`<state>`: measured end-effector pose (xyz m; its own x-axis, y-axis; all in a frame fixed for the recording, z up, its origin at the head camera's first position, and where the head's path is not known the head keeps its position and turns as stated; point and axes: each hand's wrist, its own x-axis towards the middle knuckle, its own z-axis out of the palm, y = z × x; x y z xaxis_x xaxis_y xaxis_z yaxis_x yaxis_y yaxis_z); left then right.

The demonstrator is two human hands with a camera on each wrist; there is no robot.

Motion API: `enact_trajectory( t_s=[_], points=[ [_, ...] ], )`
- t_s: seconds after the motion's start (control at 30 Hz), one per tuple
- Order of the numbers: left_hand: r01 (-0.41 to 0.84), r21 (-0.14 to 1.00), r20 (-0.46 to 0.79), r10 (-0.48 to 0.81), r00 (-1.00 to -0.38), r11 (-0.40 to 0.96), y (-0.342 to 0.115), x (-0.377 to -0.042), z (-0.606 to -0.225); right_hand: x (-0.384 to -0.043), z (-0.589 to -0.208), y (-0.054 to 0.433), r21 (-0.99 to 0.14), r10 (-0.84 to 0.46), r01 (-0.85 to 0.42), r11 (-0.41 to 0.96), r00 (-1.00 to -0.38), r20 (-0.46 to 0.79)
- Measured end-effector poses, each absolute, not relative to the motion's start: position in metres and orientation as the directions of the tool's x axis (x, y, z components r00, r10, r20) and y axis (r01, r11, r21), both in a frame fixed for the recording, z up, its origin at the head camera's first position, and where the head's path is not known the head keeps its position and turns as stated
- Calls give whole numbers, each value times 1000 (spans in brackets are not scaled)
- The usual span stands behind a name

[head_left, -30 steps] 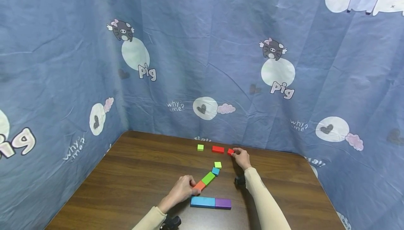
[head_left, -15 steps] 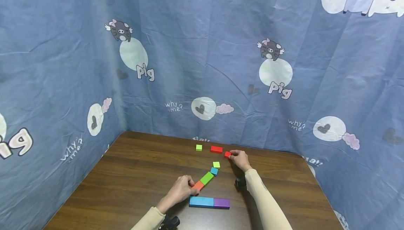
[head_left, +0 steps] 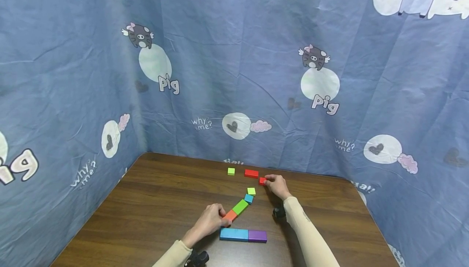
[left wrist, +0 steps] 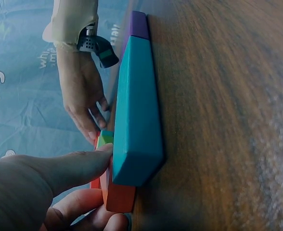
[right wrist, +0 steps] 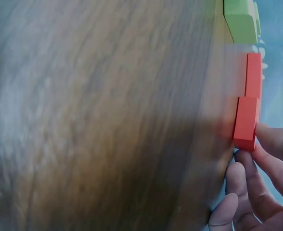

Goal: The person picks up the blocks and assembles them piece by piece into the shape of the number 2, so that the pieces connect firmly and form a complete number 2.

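My left hand [head_left: 209, 220] pinches an orange block [head_left: 229, 216] between thumb and fingers. That block meets a green block [head_left: 240, 207], in a slanting row with a small blue block [head_left: 248, 199] and a yellow-green block [head_left: 251, 191]. Farther back, my right hand [head_left: 277, 186] grips a small red block [head_left: 262, 181] by its right side. In the right wrist view, thumb and fingertips touch this red block [right wrist: 246, 122], with a longer red block [right wrist: 253, 74] behind it. The left wrist view shows the orange block [left wrist: 120, 197] partly behind a long blue block [left wrist: 139, 110].
Nearest the person, the long blue block lies end to end with a purple block [head_left: 257, 236]. Another yellow-green block [head_left: 231, 171] sits near the back edge of the wooden table [head_left: 157, 193]. A blue printed curtain [head_left: 220, 75] hangs behind and at the sides.
My right hand has slid the small red block a little left and nearer the person. The left hand stays on the orange block. The head view has shifted slightly.
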<state>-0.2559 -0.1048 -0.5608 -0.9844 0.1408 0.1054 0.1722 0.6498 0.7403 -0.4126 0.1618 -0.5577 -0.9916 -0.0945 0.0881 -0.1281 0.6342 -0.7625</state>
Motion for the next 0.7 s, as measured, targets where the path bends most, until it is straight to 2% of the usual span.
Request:
enact_trajectory(
  t_s=[0.2,0.7],
  points=[
    [157,743,85,141,-986,651,-104,-257,-560,-412,-559,156,-765,-145,-160,624,-986,88],
    [178,745,104,151,-983,643,-105,-254,-560,-406,-557,134,-787,-155,-167,594,-984,92]
  ],
)
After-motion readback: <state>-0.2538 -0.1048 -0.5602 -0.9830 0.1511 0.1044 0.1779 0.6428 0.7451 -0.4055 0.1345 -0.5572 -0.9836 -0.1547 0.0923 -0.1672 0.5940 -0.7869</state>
